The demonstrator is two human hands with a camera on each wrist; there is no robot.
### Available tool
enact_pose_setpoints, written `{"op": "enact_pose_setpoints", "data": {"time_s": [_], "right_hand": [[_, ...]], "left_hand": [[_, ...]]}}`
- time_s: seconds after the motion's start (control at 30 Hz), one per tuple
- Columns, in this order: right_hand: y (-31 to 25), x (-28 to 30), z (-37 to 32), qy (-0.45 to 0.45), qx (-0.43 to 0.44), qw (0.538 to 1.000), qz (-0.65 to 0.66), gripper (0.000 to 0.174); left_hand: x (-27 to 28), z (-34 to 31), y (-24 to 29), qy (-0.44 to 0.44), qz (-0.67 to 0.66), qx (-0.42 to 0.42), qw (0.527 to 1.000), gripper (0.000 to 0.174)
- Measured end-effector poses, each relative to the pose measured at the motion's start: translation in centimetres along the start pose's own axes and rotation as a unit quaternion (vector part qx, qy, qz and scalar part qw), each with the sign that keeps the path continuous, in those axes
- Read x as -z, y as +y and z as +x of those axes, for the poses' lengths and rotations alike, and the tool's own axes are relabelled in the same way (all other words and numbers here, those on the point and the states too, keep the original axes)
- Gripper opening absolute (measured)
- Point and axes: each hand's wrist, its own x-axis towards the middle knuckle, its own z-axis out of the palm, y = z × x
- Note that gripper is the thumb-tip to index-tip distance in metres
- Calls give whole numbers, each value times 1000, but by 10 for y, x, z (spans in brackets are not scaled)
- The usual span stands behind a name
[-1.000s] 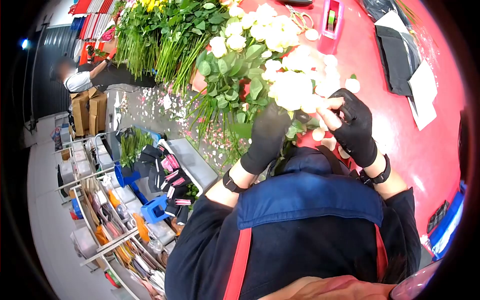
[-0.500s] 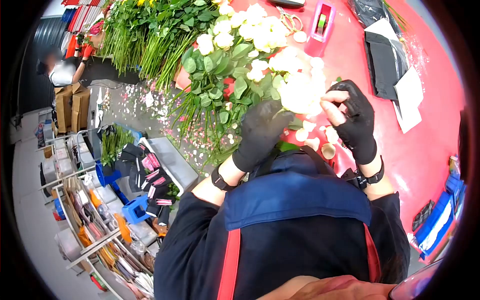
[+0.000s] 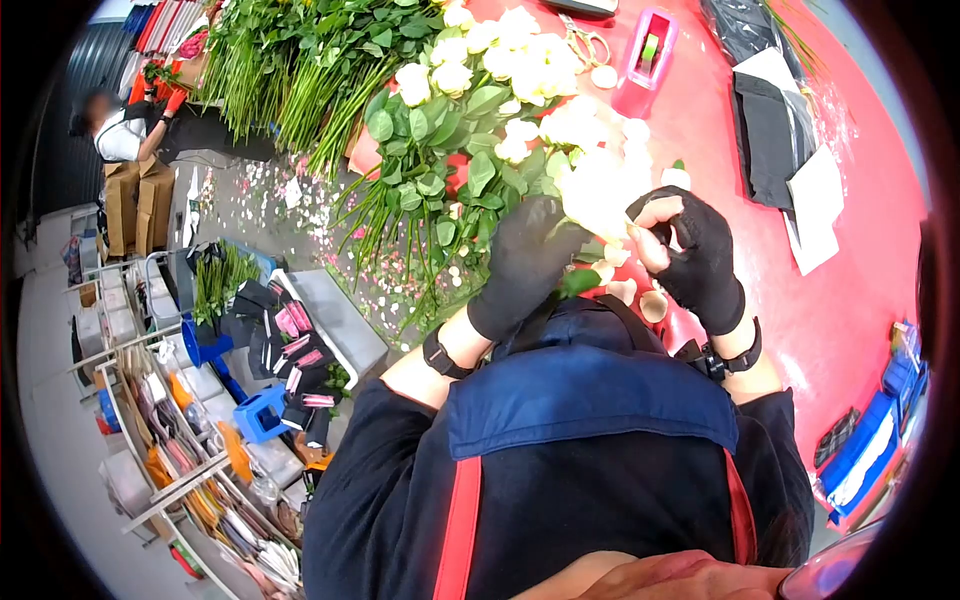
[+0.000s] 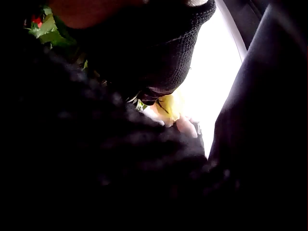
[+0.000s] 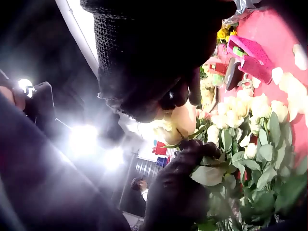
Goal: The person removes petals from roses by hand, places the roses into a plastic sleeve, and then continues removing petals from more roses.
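A pale rose bloom [image 3: 597, 192] stands between the two gloved hands. The left hand [image 3: 530, 262], in a black fingerless glove, grips the rose just below its head; in the right wrist view its dark fingers curl under the bloom [image 5: 184, 120]. At the bloom's right side the right hand [image 3: 692, 250] pinches the edge of a petal between thumb and fingers. The left wrist view is mostly dark, with a yellowish part of the flower [image 4: 171, 107] beside a fingertip. White roses [image 3: 520, 60] with leafy stems lie just beyond the left hand.
On the red table [image 3: 790, 300] are loose petals [image 3: 653, 306], a pink tape dispenser [image 3: 643, 65], scissors [image 3: 588, 45] and black wrapping [image 3: 768, 135]. Long green stems [image 3: 300, 90] lie at the upper left. Another person [image 3: 122, 135] stands beyond, near a shelf rack [image 3: 170, 400].
The head view has shifted, moving the scene leftward. My right hand has come in from slightly apart to the bloom's edge, while the left keeps its grip.
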Motion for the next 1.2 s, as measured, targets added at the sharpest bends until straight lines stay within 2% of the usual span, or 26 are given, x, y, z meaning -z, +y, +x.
{"op": "enact_pose_setpoints", "data": {"time_s": [0.07,0.1,0.2,0.23,0.27,0.33,0.37,0.5,0.53,0.6,0.7,0.8,0.9,0.97,1.0,1.07,1.2], "right_hand": [[1,5,-4,2,-90,995,46,7],[6,6,-5,8,-75,996,51,7],[12,17,-11,41,-162,975,143,8],[17,24,-10,36,-160,983,86,11],[14,27,-9,67,-122,990,32,18],[11,29,3,116,18,992,-51,26],[9,30,2,131,16,991,-22,24],[-1,14,7,38,-47,998,29,7],[3,13,10,14,12,999,-32,8],[1,5,10,15,-22,1000,-4,8],[-6,1,12,26,-45,997,-56,11],[-11,-3,12,30,-120,992,13,14],[-3,-3,14,49,-76,996,12,15],[-7,-2,16,25,-64,998,1,13],[-9,-1,17,12,-59,998,-5,12],[-11,0,17,-12,-71,997,7,11],[-14,0,18,-20,-129,991,43,10]], "left_hand": [[-6,1,-5,-4,-41,2,999,17],[-7,1,-6,-11,-58,13,998,17],[-2,1,1,-41,-100,97,989,26],[-2,3,1,-35,-123,120,984,27],[-2,4,1,-29,-146,142,979,27],[-5,2,-4,-22,-118,77,990,27],[-7,1,-6,-20,-102,54,993,26],[-9,2,-5,-29,-13,7,999,27],[-7,2,1,-37,20,13,999,27],[-6,3,2,-29,19,15,999,27],[-11,2,-4,-2,-54,4,999,26],[-12,1,-8,1,-57,0,998,24],[-12,0,-10,10,-36,3,999,23],[-8,3,-4,6,-2,17,1000,23],[-6,5,-2,11,20,-6,1000,23],[-6,5,0,22,63,-50,997,24],[-9,5,-6,38,36,-6,999,23]]}}
